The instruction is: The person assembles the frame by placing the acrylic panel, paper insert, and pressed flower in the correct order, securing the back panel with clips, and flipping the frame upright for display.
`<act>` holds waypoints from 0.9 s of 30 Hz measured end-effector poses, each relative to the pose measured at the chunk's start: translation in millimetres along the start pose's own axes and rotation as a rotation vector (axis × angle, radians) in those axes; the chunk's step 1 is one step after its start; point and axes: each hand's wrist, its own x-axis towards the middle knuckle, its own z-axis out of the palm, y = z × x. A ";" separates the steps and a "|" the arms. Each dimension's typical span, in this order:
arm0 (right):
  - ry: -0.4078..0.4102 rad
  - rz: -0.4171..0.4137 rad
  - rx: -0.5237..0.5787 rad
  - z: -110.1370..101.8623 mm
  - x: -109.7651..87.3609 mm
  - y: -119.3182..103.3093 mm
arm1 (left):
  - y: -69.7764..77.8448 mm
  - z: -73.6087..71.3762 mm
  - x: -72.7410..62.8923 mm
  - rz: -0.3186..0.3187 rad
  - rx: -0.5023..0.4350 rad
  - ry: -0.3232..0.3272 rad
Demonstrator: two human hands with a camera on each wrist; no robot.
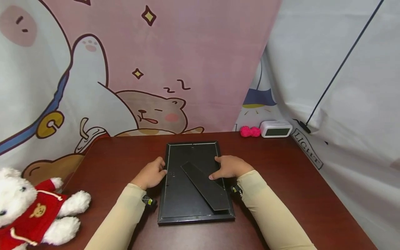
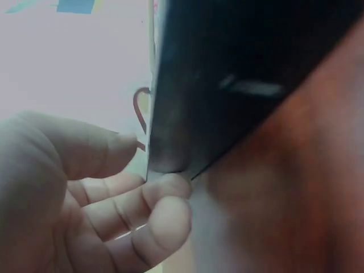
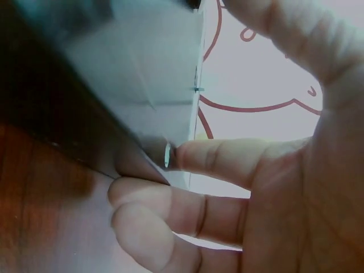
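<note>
A black picture frame (image 1: pixel 179 198) lies back side up on the table, long sides running away from me. A dark easel stand (image 1: pixel 204 185) slants across its back panel. At the frame's left edge, my left hand (image 1: pixel 150 173) holds on with thumb and fingertips. The left wrist view puts those fingertips (image 2: pixel 170 219) at the frame's lower edge. My right hand (image 1: pixel 232 166) grips the opposite edge, its thumb reaching over the stand. In the right wrist view, the other fingers (image 3: pixel 142 233) bend against the frame's side and lower edge.
A white plush bear (image 1: pixel 37 211) in a red top sits at the left. Toward the back right are a pink bow-shaped object (image 1: pixel 250 131) and a white digital clock (image 1: pixel 276 129). Behind the reddish-brown table (image 1: pixel 118 156) hangs a printed cartoon curtain (image 1: pixel 200 52).
</note>
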 end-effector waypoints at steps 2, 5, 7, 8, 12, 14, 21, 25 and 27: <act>0.003 0.003 0.004 0.5 0.8 -0.6 | -1.0 -3.0 8.6 -0.003 0.000 -0.030; 0.008 0.008 0.001 1.7 1.7 -0.9 | -1.1 -6.1 20.2 -0.010 -0.014 -0.085; 0.011 0.009 0.002 2.6 2.1 -1.2 | -1.4 -7.4 26.8 -0.013 -0.026 -0.108; 0.012 0.008 0.004 2.9 2.3 -1.5 | -1.6 -7.7 29.3 -0.020 -0.030 -0.114; 0.013 -0.002 0.022 4.3 2.8 -1.9 | -0.9 -8.2 34.1 -0.028 -0.018 -0.098; 0.011 -0.002 0.027 4.4 3.0 -1.1 | -0.1 -7.9 33.9 -0.033 -0.009 -0.087; 0.023 0.019 0.001 1.9 2.6 3.6 | 0.7 -4.7 31.5 -0.035 -0.035 -0.067; 0.026 0.012 -0.001 0.7 2.0 4.8 | 1.0 -2.5 29.8 -0.025 -0.050 -0.050; 0.026 0.006 -0.007 0.3 1.8 5.5 | 0.7 -1.1 29.0 -0.021 -0.054 -0.040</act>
